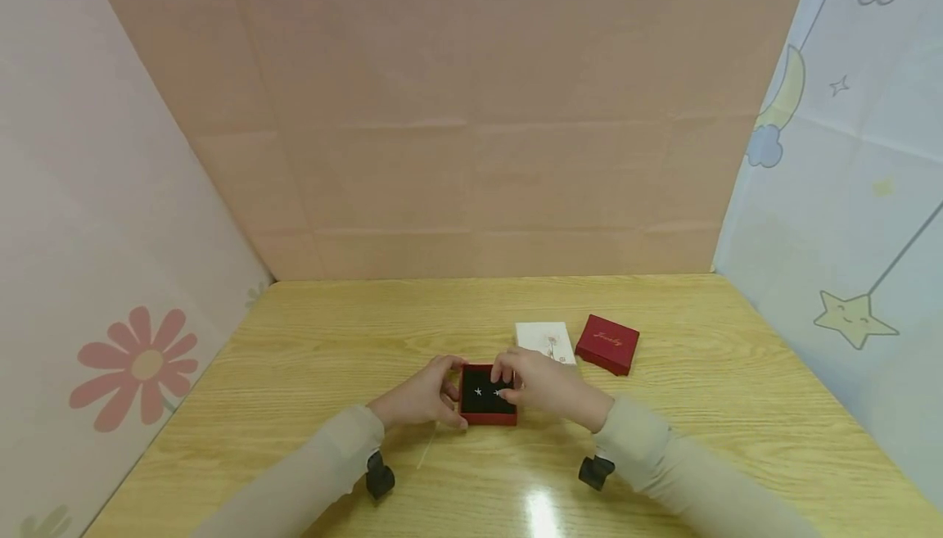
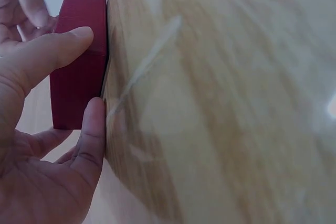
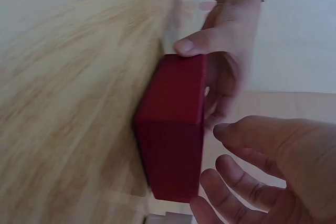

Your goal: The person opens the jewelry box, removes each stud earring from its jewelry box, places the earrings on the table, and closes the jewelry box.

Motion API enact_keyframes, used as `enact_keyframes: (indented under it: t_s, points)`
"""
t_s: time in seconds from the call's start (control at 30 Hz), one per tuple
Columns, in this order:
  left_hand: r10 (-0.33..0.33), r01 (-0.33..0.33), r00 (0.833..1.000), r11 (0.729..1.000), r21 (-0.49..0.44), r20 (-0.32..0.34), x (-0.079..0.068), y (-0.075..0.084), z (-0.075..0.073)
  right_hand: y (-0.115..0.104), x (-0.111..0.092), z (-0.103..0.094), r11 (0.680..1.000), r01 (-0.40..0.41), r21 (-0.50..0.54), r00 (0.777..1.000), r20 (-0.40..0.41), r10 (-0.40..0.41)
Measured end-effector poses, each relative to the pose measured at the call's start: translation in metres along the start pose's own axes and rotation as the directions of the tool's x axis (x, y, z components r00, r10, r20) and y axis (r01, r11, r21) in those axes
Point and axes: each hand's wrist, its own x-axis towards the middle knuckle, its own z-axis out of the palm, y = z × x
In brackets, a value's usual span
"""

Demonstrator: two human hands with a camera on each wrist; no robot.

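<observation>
A small red jewelry box (image 1: 489, 419) with a black insert (image 1: 479, 407) stands on the table. On the insert sit two silver star-shaped earrings, the left earring (image 1: 478, 391) in plain sight and the right earring (image 1: 497, 393) beside the right thumb tip. My left hand (image 1: 427, 395) grips the box's left end, its thumb on the front wall in the left wrist view. Over the box's right part hovers my right hand (image 1: 541, 382), thumb and fingers bent and apart in the right wrist view. I see nothing held between them.
Behind the right hand lies a white card or flat box (image 1: 541, 335) with a flower print. To its right is the red box lid (image 1: 608, 343) with gold lettering. A thin pale strip (image 1: 427, 446) lies left of the box. The wooden table (image 1: 368, 317) meets walls behind and at both sides.
</observation>
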Motion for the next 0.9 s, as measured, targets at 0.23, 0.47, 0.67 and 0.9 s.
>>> enact_keyframes:
  t_s: [0.23,0.47,0.67,0.9]
  points:
    - [-0.001,0.001,1.0,1.0,0.005,0.003,0.001,-0.002,0.001,-0.002,0.0,0.006,0.993,-0.001,-0.116,1.0,-0.009,0.0]
    - [-0.011,0.011,1.0,1.0,0.002,0.001,0.001,-0.001,0.001,-0.001,0.002,0.011,0.984,-0.024,-0.178,1.0,-0.008,0.023]
    - [-0.013,0.013,1.0,1.0,0.014,0.001,0.001,-0.001,0.0,-0.002,0.004,0.015,0.978,-0.042,-0.205,0.999,-0.005,0.042]
    - [-0.008,0.008,1.0,1.0,0.021,-0.001,0.001,-0.002,0.001,-0.006,0.007,0.016,0.973,-0.092,-0.212,0.996,0.001,0.094]
